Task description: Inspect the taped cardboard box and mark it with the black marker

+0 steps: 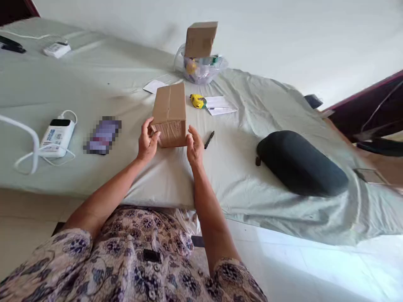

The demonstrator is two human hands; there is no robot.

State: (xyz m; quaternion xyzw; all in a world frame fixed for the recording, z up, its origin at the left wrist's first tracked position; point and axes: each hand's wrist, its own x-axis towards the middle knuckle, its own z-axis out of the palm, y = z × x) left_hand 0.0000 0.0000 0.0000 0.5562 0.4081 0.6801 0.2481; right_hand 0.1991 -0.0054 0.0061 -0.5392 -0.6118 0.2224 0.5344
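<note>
A brown cardboard box (169, 113), taped along its top, lies on the pale green sheet (94, 88) in front of me. My left hand (147, 140) rests against the box's near left corner, fingers curled onto its front face. At the box's near right corner my right hand (194, 146) hovers with fingers loosely apart, beside it and perhaps just touching. A black pen (209, 139) lies right of that hand.
A yellow tape measure (197, 100) and papers (220, 105) lie behind the box. Further back, a clear bowl (201, 69) holds a second cardboard box (200, 38). A phone (103, 135) and power bank (57, 132) with cable sit left. A dark bolster (300, 163) lies right.
</note>
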